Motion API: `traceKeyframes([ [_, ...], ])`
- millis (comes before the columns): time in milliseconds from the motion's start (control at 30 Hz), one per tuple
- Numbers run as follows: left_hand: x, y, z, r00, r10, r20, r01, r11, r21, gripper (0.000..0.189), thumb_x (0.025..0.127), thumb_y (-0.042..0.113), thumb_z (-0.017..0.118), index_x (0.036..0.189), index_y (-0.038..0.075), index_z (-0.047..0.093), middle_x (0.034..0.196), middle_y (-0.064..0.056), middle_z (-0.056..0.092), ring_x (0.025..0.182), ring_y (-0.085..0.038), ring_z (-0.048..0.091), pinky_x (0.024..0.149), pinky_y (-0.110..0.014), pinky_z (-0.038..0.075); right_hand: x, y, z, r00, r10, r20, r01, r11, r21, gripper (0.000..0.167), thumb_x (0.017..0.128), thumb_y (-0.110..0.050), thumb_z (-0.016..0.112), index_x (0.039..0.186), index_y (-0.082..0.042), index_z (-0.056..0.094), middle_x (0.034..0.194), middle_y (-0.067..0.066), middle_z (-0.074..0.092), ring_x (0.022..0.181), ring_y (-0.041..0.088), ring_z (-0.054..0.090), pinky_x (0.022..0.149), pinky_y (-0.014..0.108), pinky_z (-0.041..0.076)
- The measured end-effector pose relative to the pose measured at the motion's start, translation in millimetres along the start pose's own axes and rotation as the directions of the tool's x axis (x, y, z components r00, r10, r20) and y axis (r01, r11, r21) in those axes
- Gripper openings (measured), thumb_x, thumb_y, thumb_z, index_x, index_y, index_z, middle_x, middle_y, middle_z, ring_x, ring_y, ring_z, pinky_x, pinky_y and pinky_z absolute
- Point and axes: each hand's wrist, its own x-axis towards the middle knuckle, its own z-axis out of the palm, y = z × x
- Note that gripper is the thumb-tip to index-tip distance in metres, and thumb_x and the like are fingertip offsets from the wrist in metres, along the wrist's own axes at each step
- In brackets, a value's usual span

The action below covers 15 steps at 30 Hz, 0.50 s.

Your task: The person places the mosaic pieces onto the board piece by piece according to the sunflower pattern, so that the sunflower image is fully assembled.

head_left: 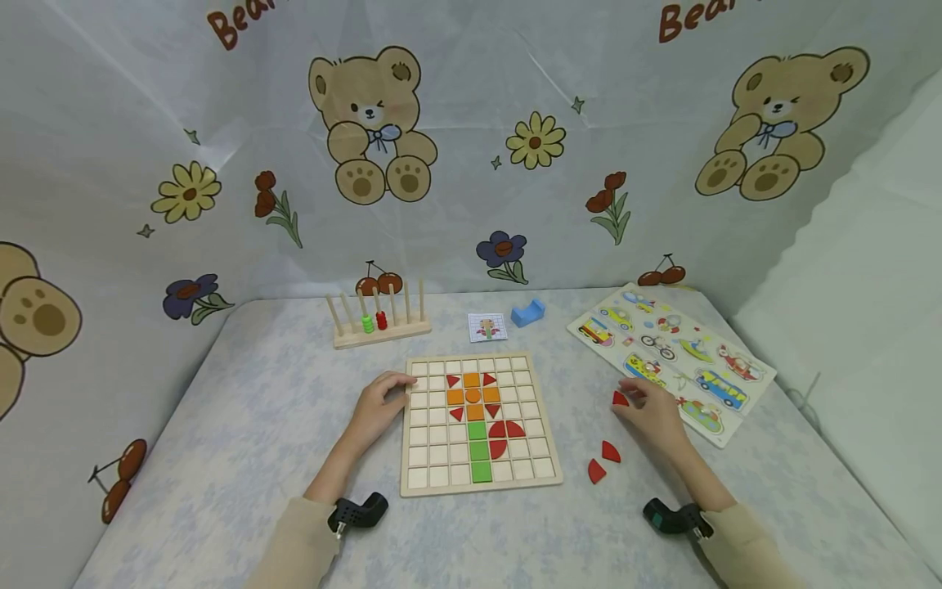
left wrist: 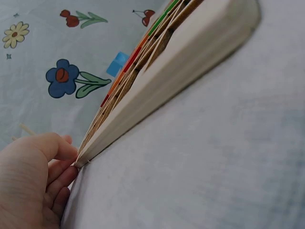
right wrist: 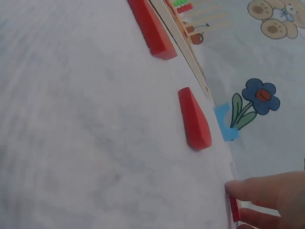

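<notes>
A wooden grid board [head_left: 482,492] lies mid-table, with orange squares, an orange circle, red triangles, green squares and red quarter-circle pieces in its cells. At the board's left edge, my left hand [head_left: 377,406] grips the frame; the left wrist view shows that hand [left wrist: 33,176] with its fingers bent at the board's corner. To the right of the board, my right hand [head_left: 653,415] pinches a red quarter-circle piece [head_left: 620,398] at table level. Two loose red quarter-circle pieces lie nearer me, one [head_left: 610,451] slightly beyond the other [head_left: 596,471].
Behind the board sit a small pattern card [head_left: 487,328] and a blue holder [head_left: 527,312]. A peg rack [head_left: 383,331] with green and red beads stands at the back left. A vehicle picture puzzle board [head_left: 706,409] lies at the right, just beyond my right hand.
</notes>
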Motion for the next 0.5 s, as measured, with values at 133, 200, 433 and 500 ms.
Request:
traceKeyframes([
  [133, -0.2, -0.3, -0.9, 1.0, -0.002, -0.005, 0.002, 1.0, 0.004, 0.027, 0.097, 0.006, 0.06, 0.123, 0.007, 0.068, 0.131, -0.009, 0.061, 0.126, -0.026, 0.054, 0.111, -0.047, 0.042, 10.4, -8, 7, 0.999, -0.031, 0.037, 0.03, 0.999, 0.022, 0.035, 0.084, -0.002, 0.076, 0.116, 0.007, 0.066, 0.101, 0.02, 0.07, 0.091, 0.029, 0.063, 0.073, 0.024, 0.051],
  [200, -0.4, 0.3, -1.3, 1.0, 0.0, -0.011, 0.0, 1.0, 0.01, 0.027, 0.097, 0.005, 0.06, 0.123, 0.006, 0.068, 0.131, -0.01, 0.061, 0.126, -0.027, 0.054, 0.11, -0.048, 0.043, 16.7, -23, 13, 0.996, -0.06, 0.06, 0.057, 0.998, 0.039, 0.035, 0.083, 0.0, 0.076, 0.116, 0.008, 0.065, 0.101, 0.02, 0.07, 0.09, 0.029, 0.063, 0.074, 0.027, 0.054],
  [433, -0.5, 0.3, -1.4, 1.0, 0.003, -0.014, -0.002, 1.0, 0.012, 0.027, 0.097, 0.007, 0.06, 0.123, 0.007, 0.068, 0.131, -0.01, 0.061, 0.127, -0.027, 0.054, 0.111, -0.048, 0.043, 22.4, -117, 58, 0.92, -0.33, 0.209, 0.287, 0.934, 0.211, 0.035, 0.081, 0.005, 0.074, 0.115, 0.009, 0.066, 0.103, 0.021, 0.072, 0.091, 0.032, 0.067, 0.08, 0.041, 0.059],
  [500, -0.2, -0.1, -0.4, 1.0, 0.013, -0.008, -0.013, 1.0, 0.013, 0.027, 0.097, 0.008, 0.06, 0.123, 0.007, 0.067, 0.131, -0.011, 0.061, 0.127, -0.027, 0.054, 0.111, -0.048, 0.043, 17.4, -142, 75, 0.876, -0.39, 0.282, 0.325, 0.912, 0.251, 0.035, 0.082, 0.004, 0.074, 0.116, 0.007, 0.067, 0.103, 0.018, 0.072, 0.092, 0.03, 0.067, 0.078, 0.037, 0.059],
])
